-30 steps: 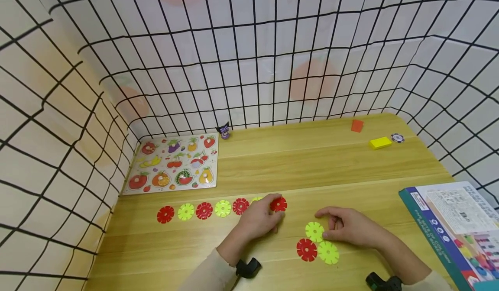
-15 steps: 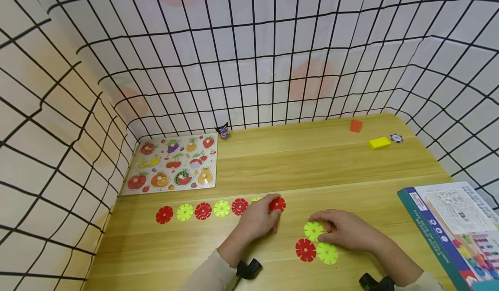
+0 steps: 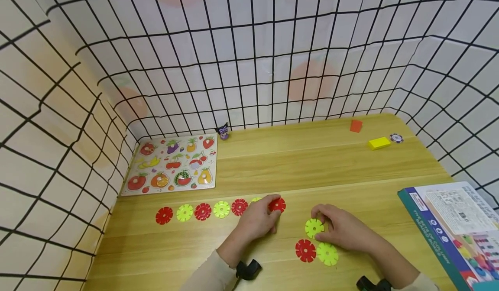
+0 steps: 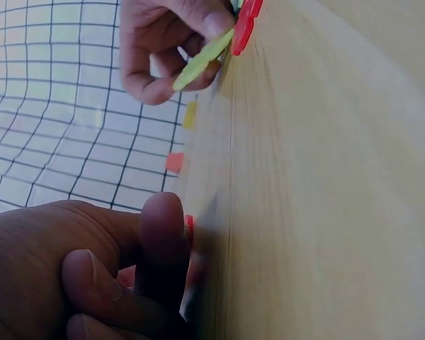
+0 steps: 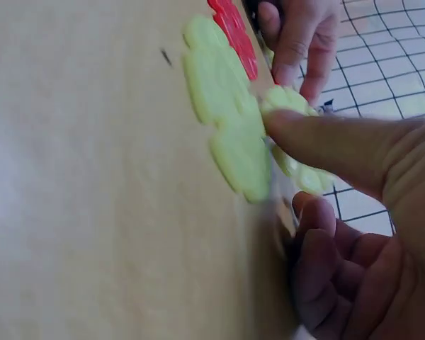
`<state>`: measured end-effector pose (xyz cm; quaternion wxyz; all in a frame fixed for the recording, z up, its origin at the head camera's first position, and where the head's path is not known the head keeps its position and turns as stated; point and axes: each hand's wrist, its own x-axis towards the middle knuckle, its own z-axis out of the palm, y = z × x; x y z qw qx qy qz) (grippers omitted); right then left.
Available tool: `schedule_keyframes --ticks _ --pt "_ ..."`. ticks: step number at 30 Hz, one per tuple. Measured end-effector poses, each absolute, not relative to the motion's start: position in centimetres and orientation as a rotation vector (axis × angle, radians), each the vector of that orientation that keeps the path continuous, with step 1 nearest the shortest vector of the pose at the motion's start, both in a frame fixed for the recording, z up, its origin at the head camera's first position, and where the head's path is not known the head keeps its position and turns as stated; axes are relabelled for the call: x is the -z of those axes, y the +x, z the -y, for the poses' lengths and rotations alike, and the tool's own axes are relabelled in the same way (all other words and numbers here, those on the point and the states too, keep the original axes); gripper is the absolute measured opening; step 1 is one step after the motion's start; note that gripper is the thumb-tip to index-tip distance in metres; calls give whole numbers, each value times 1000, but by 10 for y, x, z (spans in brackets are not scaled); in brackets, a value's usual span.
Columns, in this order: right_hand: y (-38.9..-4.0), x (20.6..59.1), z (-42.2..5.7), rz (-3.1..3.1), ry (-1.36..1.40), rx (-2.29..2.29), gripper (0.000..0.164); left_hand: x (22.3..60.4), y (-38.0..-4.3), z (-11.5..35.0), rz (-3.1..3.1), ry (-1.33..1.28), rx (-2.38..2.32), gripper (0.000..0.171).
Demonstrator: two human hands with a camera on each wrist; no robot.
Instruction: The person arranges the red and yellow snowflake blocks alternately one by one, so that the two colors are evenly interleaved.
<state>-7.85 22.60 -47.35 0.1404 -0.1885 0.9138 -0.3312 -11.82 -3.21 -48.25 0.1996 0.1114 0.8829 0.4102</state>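
Note:
In the head view, notched plastic discs, red and yellow-green by turns, form a row on the table. My left hand [image 3: 257, 219] is at the row's right end, index finger and thumb at opposite edges of the last red disc [image 3: 278, 205]. That hand partly hides the yellow-green disc [image 3: 256, 199] beside it. My right hand [image 3: 347, 230] pinches another yellow-green disc [image 3: 314, 228] between thumb and fingers; the left wrist view shows this disc [image 4: 205, 60] tilted off the tabletop. Just below it lie a red disc [image 3: 306, 250] and a yellow-green disc [image 3: 327, 254].
A fruit puzzle board [image 3: 171, 165] lies at the back left, with a small purple figure [image 3: 223, 132] by its corner. At the back right are an orange piece [image 3: 356, 125], a yellow block [image 3: 379, 143] and a round chip [image 3: 396, 138]. A box [image 3: 444, 230] occupies the right side.
My right hand has moved slightly left, and its index finger has come in onto the far edge of the yellow-green disc, which it now pinches. The left hand stays at the red disc.

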Motion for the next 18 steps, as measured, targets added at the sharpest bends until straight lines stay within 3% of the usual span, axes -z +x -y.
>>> schedule_keyframes --ticks 8,18 --pt "-88 476 -218 -2808 -360 1114 24 483 -117 32 -2457 301 -1156 46" --pt "-124 477 -201 -2843 -202 968 26 485 -119 33 -2465 324 -1155 45"
